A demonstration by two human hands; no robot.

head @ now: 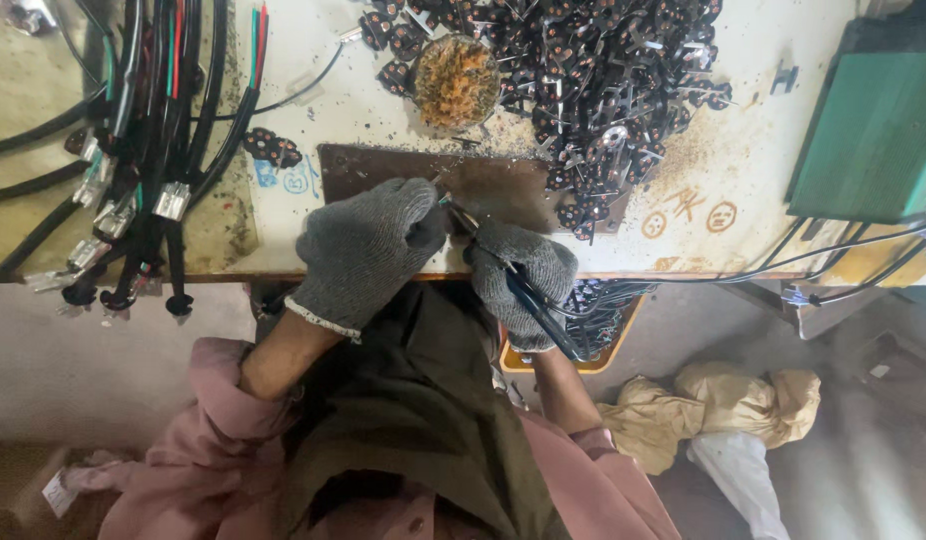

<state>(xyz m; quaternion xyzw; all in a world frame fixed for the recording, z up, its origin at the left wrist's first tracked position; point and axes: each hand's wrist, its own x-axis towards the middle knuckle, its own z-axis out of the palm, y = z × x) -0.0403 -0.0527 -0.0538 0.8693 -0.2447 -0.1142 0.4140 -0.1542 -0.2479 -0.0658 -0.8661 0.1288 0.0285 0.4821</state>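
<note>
My gloved left hand (368,245) pinches a small part, right hand (518,275) grips pliers (533,300); a slip could nick fingers.

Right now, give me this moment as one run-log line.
left hand: grey knit glove, pinching small part | right hand: grey glove, gripping dark-handled soldering tool | brown board beneath | pile of black plug parts behind

Both hands, the left hand (368,245) and the right hand (523,272), wear speckled grey knit gloves with pale cuffs. The soldering iron (531,300) has a dark blue-black handle. The table (333,95) is dirty cream, with orange doodles; on it lies a brown plate (383,165). The heap of small parts (603,70) is black with copper dots. The bowl (455,82) holds rusty orange filings. The cable bundle (163,90) mixes black, red and green. The box (873,140) is green, the sleeves (233,420) pink, the apron (413,410) olive.
</note>
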